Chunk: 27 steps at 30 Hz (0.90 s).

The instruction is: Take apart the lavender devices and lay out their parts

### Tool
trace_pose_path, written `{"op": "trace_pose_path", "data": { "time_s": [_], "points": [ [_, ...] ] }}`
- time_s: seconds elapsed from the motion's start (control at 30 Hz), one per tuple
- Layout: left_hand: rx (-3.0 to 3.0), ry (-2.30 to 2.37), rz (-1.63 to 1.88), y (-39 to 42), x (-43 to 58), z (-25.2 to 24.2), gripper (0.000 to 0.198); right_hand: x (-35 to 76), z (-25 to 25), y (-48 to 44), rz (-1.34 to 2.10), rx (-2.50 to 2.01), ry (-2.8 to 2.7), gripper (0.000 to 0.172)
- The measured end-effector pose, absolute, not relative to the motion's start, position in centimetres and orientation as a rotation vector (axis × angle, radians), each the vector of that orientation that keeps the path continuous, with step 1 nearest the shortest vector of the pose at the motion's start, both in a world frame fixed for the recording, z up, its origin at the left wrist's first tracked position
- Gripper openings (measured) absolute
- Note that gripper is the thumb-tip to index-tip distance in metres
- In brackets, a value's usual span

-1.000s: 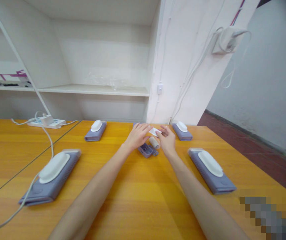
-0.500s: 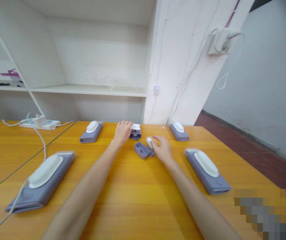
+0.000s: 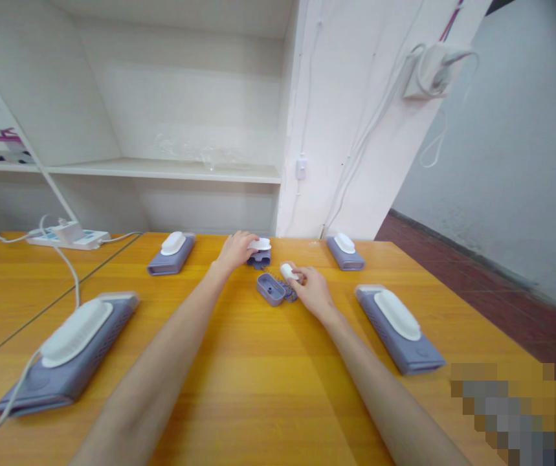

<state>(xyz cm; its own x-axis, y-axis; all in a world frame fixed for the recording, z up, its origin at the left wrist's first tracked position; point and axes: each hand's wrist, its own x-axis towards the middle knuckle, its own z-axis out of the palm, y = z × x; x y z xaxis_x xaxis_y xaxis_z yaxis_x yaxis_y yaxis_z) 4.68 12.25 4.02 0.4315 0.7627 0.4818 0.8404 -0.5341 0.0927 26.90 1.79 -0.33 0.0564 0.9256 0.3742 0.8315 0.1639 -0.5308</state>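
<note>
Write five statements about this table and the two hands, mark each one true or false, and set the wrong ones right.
1. The right hand has its fingers on a white cylinder. True.
2. The left hand rests on the power strip. False: it is at the white piece on a small purple unit.
3. A pale cable runs across the near-left purple device. True.
4. The small open purple case lies on the shelf. False: it is on the table, close to the white cylinder.
5. The near-right purple device bears a white part on top. True.
</note>
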Motion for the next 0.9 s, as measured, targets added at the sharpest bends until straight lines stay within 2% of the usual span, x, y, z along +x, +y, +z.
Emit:
{"op": "trace_pose_path", "data": {
  "time_s": [0.23, 0.57, 0.7, 0.9],
  "points": [
    [-2.525, -1.496, -0.768, 13.8, 4.9, 3.3, 0.031, 26.9, -0.1, 2.3, 0.194, -1.738, -1.779, 0.031],
    [-2.503, -1.507, -0.821, 14.3, 5.7, 2.7, 0.033, 26.4, 0.9, 2.5, 0.166, -1.802, -1.851, 0.030],
    [-2.543, -1.424, -0.807, 13.6, 5.8, 3.2, 0.035, 26.3, 1.3, 2.5, 0.149, -1.814, -1.871, 0.025],
    [-2.619, -1.185, -0.794, 11.3, 6.1, 4.5, 0.039, 26.5, 1.3, 2.7, 0.114, -1.779, -1.827, 0.035]
  ]
}}
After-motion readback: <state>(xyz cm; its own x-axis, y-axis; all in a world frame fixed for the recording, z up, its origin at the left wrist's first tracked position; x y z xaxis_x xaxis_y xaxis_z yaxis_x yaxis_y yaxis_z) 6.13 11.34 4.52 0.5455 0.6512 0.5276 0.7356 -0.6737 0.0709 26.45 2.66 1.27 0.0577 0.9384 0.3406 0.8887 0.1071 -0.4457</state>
